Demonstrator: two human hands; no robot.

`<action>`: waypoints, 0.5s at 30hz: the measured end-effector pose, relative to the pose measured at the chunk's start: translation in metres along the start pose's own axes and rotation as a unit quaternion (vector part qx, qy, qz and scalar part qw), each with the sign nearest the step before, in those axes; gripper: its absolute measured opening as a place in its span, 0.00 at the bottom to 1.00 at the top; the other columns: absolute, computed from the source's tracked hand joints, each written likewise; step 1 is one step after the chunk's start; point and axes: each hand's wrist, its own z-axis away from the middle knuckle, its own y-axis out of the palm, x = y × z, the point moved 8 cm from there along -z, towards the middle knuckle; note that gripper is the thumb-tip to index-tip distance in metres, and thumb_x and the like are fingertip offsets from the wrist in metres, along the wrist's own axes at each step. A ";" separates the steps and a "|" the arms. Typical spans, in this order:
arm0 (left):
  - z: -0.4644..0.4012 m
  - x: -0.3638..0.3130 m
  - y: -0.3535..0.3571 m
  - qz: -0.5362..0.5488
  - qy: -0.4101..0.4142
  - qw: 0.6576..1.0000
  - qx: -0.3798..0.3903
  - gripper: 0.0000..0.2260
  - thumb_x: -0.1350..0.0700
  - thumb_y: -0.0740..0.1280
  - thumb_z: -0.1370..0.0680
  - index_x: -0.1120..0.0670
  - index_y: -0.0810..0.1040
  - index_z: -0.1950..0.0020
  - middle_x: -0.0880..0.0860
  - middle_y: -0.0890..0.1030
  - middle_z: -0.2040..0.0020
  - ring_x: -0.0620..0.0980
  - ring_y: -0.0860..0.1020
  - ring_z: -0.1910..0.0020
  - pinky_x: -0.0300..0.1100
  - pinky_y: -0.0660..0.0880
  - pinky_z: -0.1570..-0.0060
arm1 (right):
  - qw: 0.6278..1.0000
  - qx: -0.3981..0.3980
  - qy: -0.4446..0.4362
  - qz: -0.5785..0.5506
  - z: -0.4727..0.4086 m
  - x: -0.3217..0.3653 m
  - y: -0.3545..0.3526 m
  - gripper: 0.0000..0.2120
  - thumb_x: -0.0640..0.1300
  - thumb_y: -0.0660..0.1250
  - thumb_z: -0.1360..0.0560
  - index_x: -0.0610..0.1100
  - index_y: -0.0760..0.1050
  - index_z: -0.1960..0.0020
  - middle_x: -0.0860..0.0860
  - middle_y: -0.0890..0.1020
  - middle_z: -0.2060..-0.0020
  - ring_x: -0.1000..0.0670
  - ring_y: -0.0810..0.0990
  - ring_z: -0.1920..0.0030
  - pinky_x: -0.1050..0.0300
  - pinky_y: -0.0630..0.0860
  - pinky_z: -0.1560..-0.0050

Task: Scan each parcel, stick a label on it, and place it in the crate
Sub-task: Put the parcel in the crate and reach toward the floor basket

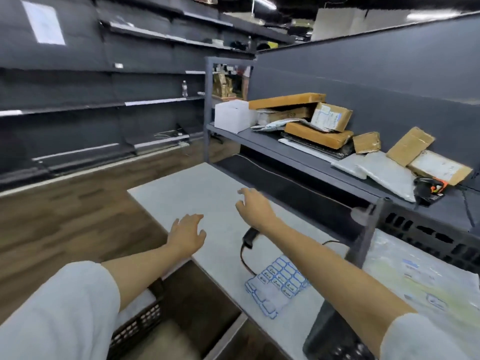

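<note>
Both hands, the left hand (187, 236) and right hand (255, 207), hover empty with fingers spread above the worktop (187, 188). Parcels (315, 135) lie heaped on the shelf (298, 162) beyond. Cardboard boxes appear stiff and light: take by opposite edges. Poly mailers (387, 175) look soft, possibly slippery.

The person wears a light grey top with short, loose sleeves ending above the elbows; both forearms, the left hand (187, 235) and right hand (255, 207) are bare.
</note>
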 end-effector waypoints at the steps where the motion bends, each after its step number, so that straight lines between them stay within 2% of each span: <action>1: 0.006 0.025 -0.008 -0.004 -0.013 1.000 0.000 0.23 0.51 0.58 0.20 0.54 0.61 0.25 0.53 0.67 0.27 0.52 0.64 0.28 0.49 0.56 0.27 | 1.000 0.020 -0.018 0.012 -0.004 0.020 0.020 0.22 0.42 0.58 0.21 0.41 0.66 0.28 0.42 0.71 0.33 0.41 0.71 0.35 0.51 0.67 0.36; 4: 0.022 0.096 -0.034 -0.002 -0.049 0.999 -0.015 0.23 0.53 0.58 0.21 0.53 0.64 0.26 0.53 0.70 0.29 0.52 0.66 0.30 0.48 0.58 0.28 | 0.996 0.061 -0.053 0.033 -0.014 0.073 0.074 0.22 0.44 0.57 0.20 0.41 0.65 0.28 0.42 0.72 0.33 0.42 0.72 0.36 0.52 0.68 0.37; 10: 0.050 0.207 -0.073 -0.013 -0.122 0.992 -0.020 0.23 0.52 0.56 0.20 0.52 0.60 0.24 0.52 0.65 0.26 0.52 0.57 0.24 0.48 0.50 0.25 | 0.989 0.105 -0.088 0.053 -0.026 0.153 0.157 0.22 0.44 0.56 0.20 0.40 0.64 0.28 0.42 0.72 0.33 0.42 0.73 0.36 0.52 0.68 0.37; 15: 0.080 0.272 -0.087 -0.019 -0.166 0.986 -0.023 0.23 0.51 0.56 0.20 0.51 0.60 0.25 0.51 0.64 0.25 0.52 0.56 0.24 0.48 0.49 0.25 | 0.978 0.150 -0.120 0.083 -0.029 0.202 0.212 0.18 0.45 0.56 0.21 0.39 0.68 0.34 0.41 0.75 0.39 0.41 0.75 0.41 0.52 0.71 0.41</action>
